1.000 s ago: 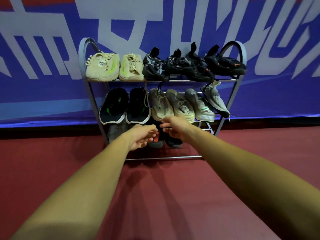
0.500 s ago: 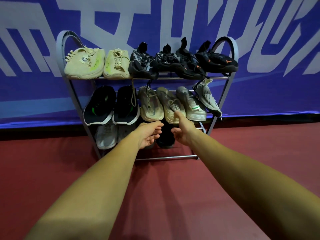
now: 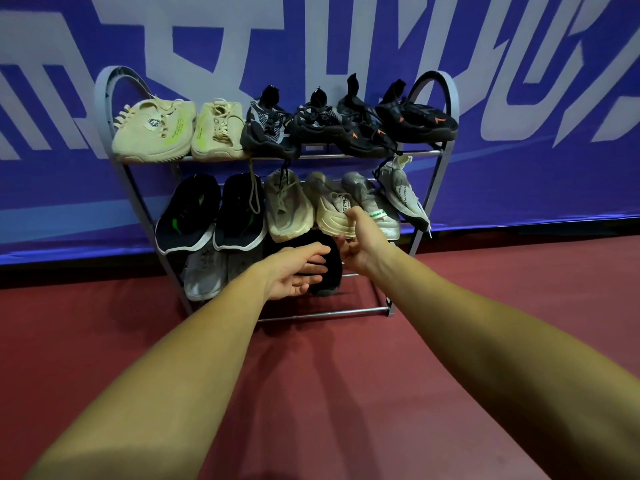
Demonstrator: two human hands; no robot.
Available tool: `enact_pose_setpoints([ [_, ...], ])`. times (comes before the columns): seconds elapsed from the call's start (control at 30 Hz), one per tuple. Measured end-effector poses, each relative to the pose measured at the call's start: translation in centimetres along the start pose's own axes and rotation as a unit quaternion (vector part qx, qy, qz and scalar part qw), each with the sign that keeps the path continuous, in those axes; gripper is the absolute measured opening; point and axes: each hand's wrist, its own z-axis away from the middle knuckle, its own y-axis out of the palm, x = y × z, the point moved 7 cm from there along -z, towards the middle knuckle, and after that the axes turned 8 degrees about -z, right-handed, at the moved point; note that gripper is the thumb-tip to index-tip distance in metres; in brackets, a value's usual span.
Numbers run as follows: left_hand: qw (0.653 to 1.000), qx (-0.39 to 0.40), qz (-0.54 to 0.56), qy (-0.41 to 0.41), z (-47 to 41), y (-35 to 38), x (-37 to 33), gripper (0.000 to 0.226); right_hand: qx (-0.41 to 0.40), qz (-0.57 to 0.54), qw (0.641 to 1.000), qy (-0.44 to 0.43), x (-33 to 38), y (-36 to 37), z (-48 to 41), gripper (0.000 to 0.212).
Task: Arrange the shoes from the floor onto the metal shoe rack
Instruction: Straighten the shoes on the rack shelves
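The metal shoe rack [image 3: 446,98] stands against the banner and has three tiers with shoes on each. My right hand [image 3: 362,245] holds the toe of a cream shoe [image 3: 332,211] on the middle tier, with the thumb on top and the fingers curled under the sole. My left hand [image 3: 294,273] is open with its fingers spread, just in front of a black shoe [image 3: 329,271] on the bottom tier. Grey shoes [image 3: 204,275] sit to the left of the black shoe.
The top tier holds two beige shoes [image 3: 156,129] and several black ones [image 3: 415,119]. Black white-soled shoes [image 3: 188,216] and pale shoes [image 3: 401,195] fill the middle tier. Behind the rack hangs a blue and white banner [image 3: 519,64]. Red floor [image 3: 311,393] stretches in front.
My right hand rose from the bottom tier to the cream shoe's toe and closed on it. My left hand spread its fingers near the black shoe.
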Motion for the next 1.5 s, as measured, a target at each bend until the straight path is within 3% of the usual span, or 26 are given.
enact_pose_setpoints([
  [0.3,0.994,-0.022,0.082,0.074,2.6,-1.1,-3.1,0.047,0.073,0.027,0.996,-0.032,0.8,1.5,2.8,0.016],
  [0.53,0.982,-0.077,0.157,0.076,2.5,-4.0,-3.2,0.053,0.055,0.105,0.99,-0.071,1.1,1.0,3.6,0.02],
  [0.67,0.974,-0.065,0.198,0.083,2.6,-4.3,-3.6,0.039,0.121,0.143,0.981,-0.042,0.4,1.5,4.5,0.022],
  [0.77,0.959,-0.088,0.252,0.095,2.6,-4.8,-3.9,0.048,0.145,0.168,0.975,-0.015,-0.1,1.7,4.9,0.026],
  [0.93,0.962,-0.111,0.244,0.059,2.3,-5.0,-2.8,0.045,0.121,0.148,0.981,-0.015,-0.1,1.2,3.9,0.025],
  [1.17,0.949,-0.14,0.278,0.051,2.0,-4.4,-2.8,0.049,0.096,0.1,0.986,-0.094,0.1,1.3,3.7,0.033],
  [1.3,0.949,-0.111,0.288,0.064,1.8,-3.9,-2.8,0.051,0.049,0.082,0.988,-0.117,0.2,1.7,3.3,0.037],
  [1.5,0.953,-0.06,0.29,0.07,2.4,-4.4,-2.8,0.056,-0.008,0.08,0.987,-0.138,1.9,0.4,2.9,0.024],
])
